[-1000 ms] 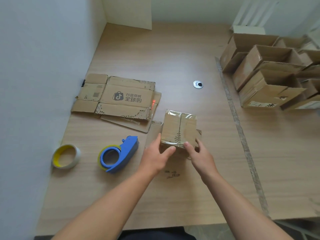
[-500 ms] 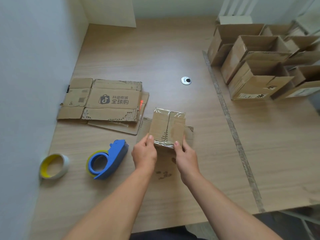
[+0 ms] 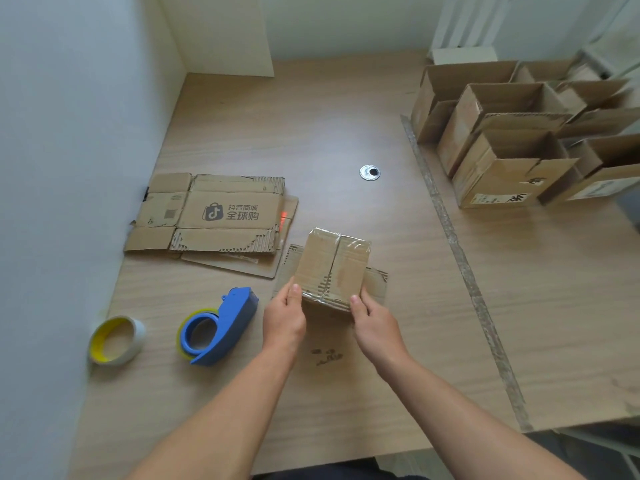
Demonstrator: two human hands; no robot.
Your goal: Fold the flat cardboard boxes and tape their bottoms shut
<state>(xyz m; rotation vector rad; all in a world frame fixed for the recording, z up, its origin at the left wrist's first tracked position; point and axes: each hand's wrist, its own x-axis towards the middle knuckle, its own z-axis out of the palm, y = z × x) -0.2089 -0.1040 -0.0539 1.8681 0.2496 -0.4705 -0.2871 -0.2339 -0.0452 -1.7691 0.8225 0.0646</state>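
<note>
Small box (image 3: 333, 268) at table centre, bottom up, seam already taped; gripped at its near corners by left hand (image 3: 284, 320) and right hand (image 3: 375, 323). Several finished boxes (image 3: 502, 147) stacked far right. Flat cardboard (image 3: 214, 213) still unfolded at left.

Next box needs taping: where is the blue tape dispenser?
On the table left of the left hand, the blue tape dispenser lies between it and the loose tape roll.

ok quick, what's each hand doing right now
left hand: closed on the near left edge of the taped box
right hand: closed on the box's near right edge
</note>
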